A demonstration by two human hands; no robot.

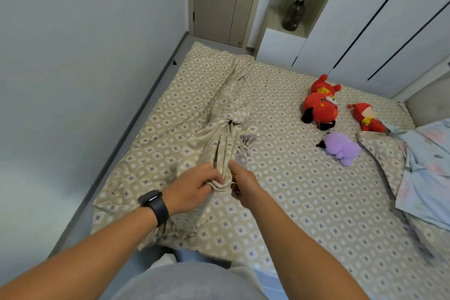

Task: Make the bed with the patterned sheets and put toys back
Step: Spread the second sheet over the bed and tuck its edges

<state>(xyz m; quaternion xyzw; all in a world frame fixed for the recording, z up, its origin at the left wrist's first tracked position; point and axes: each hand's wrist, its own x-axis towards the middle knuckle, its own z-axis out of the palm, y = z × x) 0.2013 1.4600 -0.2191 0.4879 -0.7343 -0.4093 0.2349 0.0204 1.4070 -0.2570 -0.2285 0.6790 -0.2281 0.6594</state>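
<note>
- Gathering the near end of the twisted patterned sheet (226,129), both hands are brought together over the bed (304,202), seemingly so that the bunched cloth can be lifted and shaken flat.
- The left hand (194,185) is closed as a grip round a fold at the sheet's near end; a dark watch (154,203) is worn on that wrist.
- The right hand (241,182) is held against the same fold; its fingers look curled on the cloth, though the pinch itself is partly hidden.
- One twisted sheet is counted, stretched from the hands toward the far corner of the bed, with a knot-like bunch midway.
- Three toys are counted to the right of the sheet: a large red plush (320,105), a small red doll (366,117) beyond it, and a purple plush (341,148) nearest the hands, probably left aside until the sheet is spread.
- One pale floral quilt (428,173) is heaped at the bed's right edge, well apart from the sheet.
</note>
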